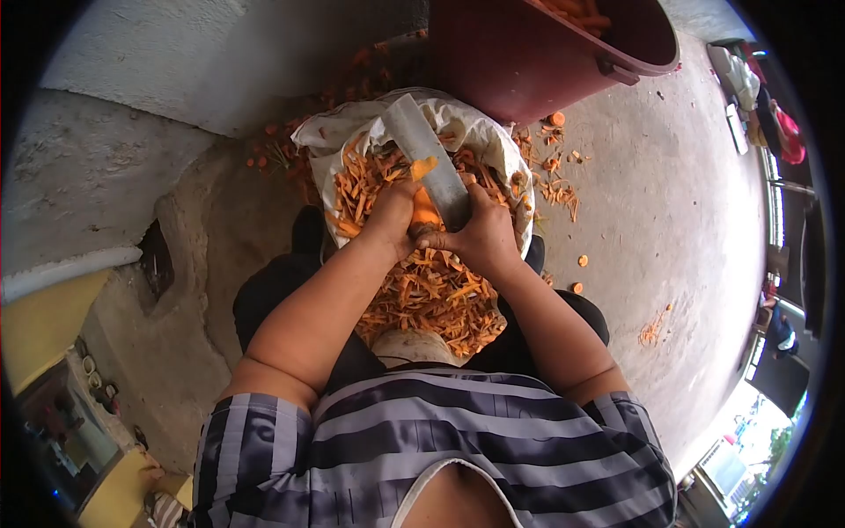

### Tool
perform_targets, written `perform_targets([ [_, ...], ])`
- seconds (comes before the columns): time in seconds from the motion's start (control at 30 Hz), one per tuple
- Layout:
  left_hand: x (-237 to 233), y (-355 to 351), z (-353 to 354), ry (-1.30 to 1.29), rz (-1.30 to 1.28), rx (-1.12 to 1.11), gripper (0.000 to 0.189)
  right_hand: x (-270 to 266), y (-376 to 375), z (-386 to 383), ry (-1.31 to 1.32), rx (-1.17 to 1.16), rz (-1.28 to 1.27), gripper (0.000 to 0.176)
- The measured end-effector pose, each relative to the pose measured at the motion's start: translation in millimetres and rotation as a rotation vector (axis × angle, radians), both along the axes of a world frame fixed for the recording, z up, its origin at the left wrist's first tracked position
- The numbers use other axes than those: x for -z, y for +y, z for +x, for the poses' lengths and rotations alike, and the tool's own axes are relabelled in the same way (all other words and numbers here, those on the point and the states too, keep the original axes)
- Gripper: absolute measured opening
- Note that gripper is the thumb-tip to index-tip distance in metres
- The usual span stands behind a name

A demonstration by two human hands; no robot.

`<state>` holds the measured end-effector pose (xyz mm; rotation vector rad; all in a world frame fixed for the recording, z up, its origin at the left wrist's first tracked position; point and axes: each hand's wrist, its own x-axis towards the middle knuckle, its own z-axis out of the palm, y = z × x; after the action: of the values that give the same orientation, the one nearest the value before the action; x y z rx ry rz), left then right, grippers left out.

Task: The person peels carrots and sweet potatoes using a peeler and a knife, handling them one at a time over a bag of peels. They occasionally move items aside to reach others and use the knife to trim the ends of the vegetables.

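Observation:
My left hand (396, 214) is closed around an orange carrot (425, 208). In my right hand (482, 231) is a wide-bladed cleaver (421, 145), its blade slanting up and left beside the carrot; its handle is hidden by the fingers. A strip of orange peel (423, 167) clings to the blade. Both hands are close together over a white sack (524, 207) with its rim rolled open. Carrot peelings (431, 295) fill the sack between my knees.
A dark red bucket (519, 66) holding carrots (581, 13) stands just beyond the sack. Carrot slices (556, 119) and scraps (653, 326) lie scattered on the concrete floor (660, 194). A grey wall (194, 62) rises at the left.

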<state>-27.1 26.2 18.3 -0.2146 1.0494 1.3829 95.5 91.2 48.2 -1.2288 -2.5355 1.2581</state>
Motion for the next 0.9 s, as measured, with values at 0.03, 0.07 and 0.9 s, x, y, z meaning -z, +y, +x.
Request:
perform_targets([
  [0.03, -3.4, 0.6, 0.5, 0.011, 0.006, 0.0, 0.034, 2.6, 0.2, 0.8, 0.007, -0.006, 0.03, 0.089],
  [0.07, -8.2, 0.5, 1.1, 0.021, 0.011, 0.0, 0.034, 7.5, 0.1, 2.5, 0.013, -0.012, 0.059, 0.083],
  [0.9, -10.0, -1.0, -8.5, 0.935, 0.369, 0.513, 0.042, 14.9, 37.0, 22.3, 0.269, 0.145, -0.869, 0.07],
])
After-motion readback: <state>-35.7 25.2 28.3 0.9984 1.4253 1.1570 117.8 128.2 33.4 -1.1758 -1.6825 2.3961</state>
